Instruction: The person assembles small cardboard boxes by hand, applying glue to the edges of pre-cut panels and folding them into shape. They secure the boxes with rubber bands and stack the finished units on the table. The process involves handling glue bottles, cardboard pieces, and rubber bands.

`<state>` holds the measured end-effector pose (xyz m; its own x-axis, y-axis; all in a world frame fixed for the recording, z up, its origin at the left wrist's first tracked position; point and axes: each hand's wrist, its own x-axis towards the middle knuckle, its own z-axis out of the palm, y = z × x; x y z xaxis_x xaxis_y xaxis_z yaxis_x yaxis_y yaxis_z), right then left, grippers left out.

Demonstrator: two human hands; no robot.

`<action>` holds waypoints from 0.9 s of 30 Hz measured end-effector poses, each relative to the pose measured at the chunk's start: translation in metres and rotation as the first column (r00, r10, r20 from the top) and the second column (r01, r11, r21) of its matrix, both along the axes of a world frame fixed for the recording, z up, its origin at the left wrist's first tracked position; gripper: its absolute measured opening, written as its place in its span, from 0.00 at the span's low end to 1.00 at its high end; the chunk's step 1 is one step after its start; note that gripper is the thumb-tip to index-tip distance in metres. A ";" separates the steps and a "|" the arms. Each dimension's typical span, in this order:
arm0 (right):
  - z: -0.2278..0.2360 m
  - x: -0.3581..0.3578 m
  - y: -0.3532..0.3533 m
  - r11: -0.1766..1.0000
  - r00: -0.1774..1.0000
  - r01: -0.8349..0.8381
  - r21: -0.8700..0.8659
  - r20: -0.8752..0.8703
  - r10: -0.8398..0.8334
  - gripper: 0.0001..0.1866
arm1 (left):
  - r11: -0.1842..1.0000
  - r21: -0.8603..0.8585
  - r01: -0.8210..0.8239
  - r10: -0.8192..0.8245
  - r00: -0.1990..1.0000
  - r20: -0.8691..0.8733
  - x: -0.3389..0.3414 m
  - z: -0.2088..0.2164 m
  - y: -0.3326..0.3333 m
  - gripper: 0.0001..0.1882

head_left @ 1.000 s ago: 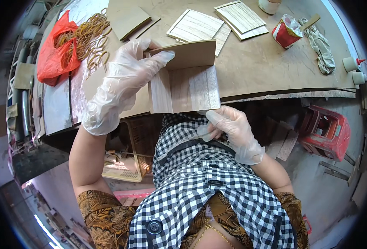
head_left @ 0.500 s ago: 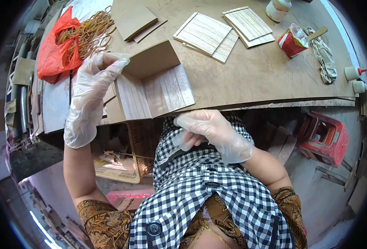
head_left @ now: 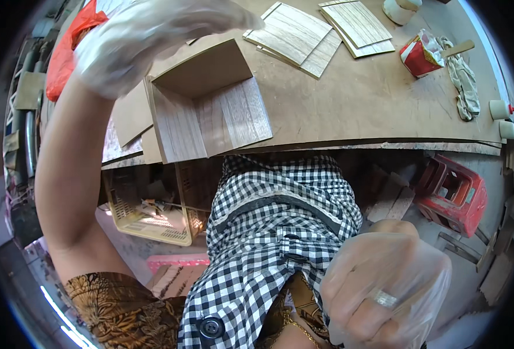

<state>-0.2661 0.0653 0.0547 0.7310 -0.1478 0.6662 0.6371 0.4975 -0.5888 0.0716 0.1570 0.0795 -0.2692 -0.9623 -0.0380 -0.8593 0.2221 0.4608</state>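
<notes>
Head view: the left hand point(head_left: 167, 26) is hovering, blurred, near the far left side of the open box point(head_left: 228, 113); the right hand point(head_left: 384, 285), well apart, is hanging bent-fingered to its near right; whether either is gripping anything cannot be told. The box is resting at the table point(head_left: 332, 110) edge, joined walls apparently bracing each other. Right of it, panels point(head_left: 292, 35) are overlapping, probably saving space; farther right, a red cup point(head_left: 418, 59) is propping a stick point(head_left: 458, 48).
</notes>
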 end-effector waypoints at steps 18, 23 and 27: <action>0.000 0.007 -0.026 0.994 1.000 -0.027 0.103 0.001 0.027 0.22 | 0.935 0.262 -0.239 0.007 0.751 0.661 -0.034 -0.066 -0.121 0.74; -0.004 0.006 -0.038 0.998 0.983 0.027 0.065 -0.181 -0.014 0.23 | 0.904 0.395 -0.165 -0.082 0.839 0.538 -0.053 -0.042 -0.134 0.71; -0.009 0.004 -0.048 0.998 0.768 0.059 0.017 -0.639 -0.034 0.25 | 0.918 0.350 -0.187 -0.082 0.774 0.628 -0.054 -0.036 -0.118 0.64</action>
